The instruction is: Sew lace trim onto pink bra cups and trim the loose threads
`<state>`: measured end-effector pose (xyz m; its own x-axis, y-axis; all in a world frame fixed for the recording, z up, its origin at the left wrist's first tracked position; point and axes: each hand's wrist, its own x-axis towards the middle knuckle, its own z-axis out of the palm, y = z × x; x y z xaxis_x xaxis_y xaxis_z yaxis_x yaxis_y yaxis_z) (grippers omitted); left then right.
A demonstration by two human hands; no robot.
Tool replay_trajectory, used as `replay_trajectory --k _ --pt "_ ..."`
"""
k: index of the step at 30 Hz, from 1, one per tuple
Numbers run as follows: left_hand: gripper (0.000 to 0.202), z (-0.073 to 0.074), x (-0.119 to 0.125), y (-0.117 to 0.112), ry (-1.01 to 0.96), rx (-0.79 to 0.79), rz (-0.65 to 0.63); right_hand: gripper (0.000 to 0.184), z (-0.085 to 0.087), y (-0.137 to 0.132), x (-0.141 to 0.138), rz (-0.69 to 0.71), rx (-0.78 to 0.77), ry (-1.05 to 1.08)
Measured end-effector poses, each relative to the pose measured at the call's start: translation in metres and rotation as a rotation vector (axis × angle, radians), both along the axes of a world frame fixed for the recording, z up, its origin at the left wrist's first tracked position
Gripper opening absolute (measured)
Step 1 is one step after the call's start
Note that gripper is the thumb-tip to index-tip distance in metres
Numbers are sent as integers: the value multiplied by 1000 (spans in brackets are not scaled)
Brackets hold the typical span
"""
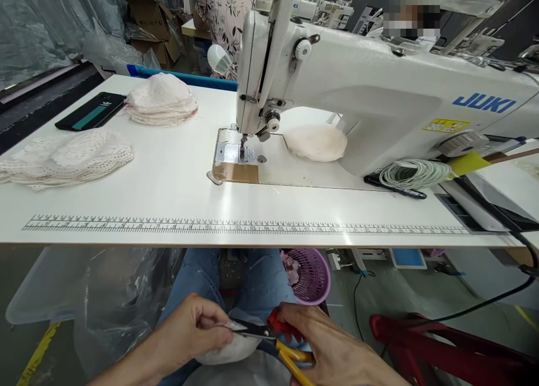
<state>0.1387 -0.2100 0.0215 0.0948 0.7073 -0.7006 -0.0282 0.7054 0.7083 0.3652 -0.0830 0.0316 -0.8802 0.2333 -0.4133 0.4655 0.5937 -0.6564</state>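
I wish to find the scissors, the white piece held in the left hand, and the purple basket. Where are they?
Scissors (268,332), head view: on the metal pivot.
White piece (231,350), head view: on its curved surface.
Purple basket (315,279), head view: on its perforated wall.

The left hand (206,330) covered part of the pale cloth piece (229,351), and the right hand (326,341) hid part of the scissors (266,332). The front edge of the surface (168,189) concealed the far side of the purple basket (316,273). A stack of white pieces (69,157) ran off the left edge, the sewing machine (370,66) off the top and right. Many figures on the ruler (244,227) were unreadably small.
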Motion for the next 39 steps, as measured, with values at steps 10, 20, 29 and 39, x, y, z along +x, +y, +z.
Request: replay_trajectory --k 10,20,29,39 --pt "39 -2 4 -3 41 20 52 36 4 3 -5 9 -5 -76" --pt "47 -5 -2 -5 -36 21 38 20 0 2 -5 23 3 -44" --pt "51 -5 0 -4 -46 -2 82 15 -7 0 0 5 20 -42" --pt "47 -7 0 -5 -55 27 66 34 -9 0 -4 -5 -10 -14"
